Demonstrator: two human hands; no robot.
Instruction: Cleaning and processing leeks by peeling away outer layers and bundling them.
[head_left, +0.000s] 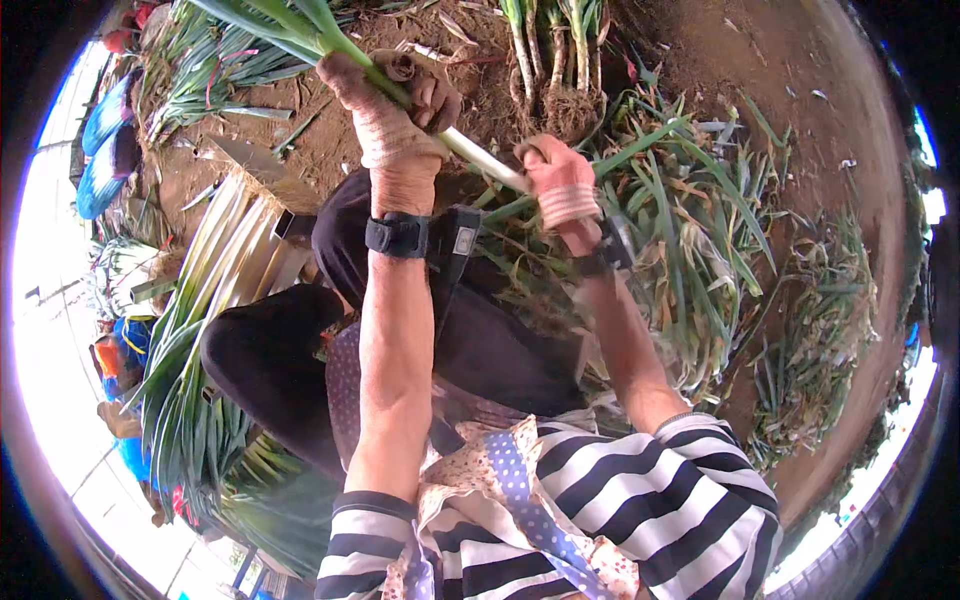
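Note:
A long green onion with a white shank runs slantwise between my hands, its green leaves reaching past the top edge. My left hand, in a soiled work glove, is closed round its green part. At the lower end of the white shank is my right hand, gloved too and slightly blurred, with fingers curled against the stalk; whether they grip it is unclear. Just above the right hand, unpeeled green onions with matted roots lie on the soil. Left of my knees rests a pile of onions with pale, bare shanks.
Stripped leaves are heaped on the right, with another leaf heap beyond. Bundled onions lie at upper left beside blue shoe-like items. A flat board-like piece stands at the pale shanks' ends. My dark-clad knees are below my hands.

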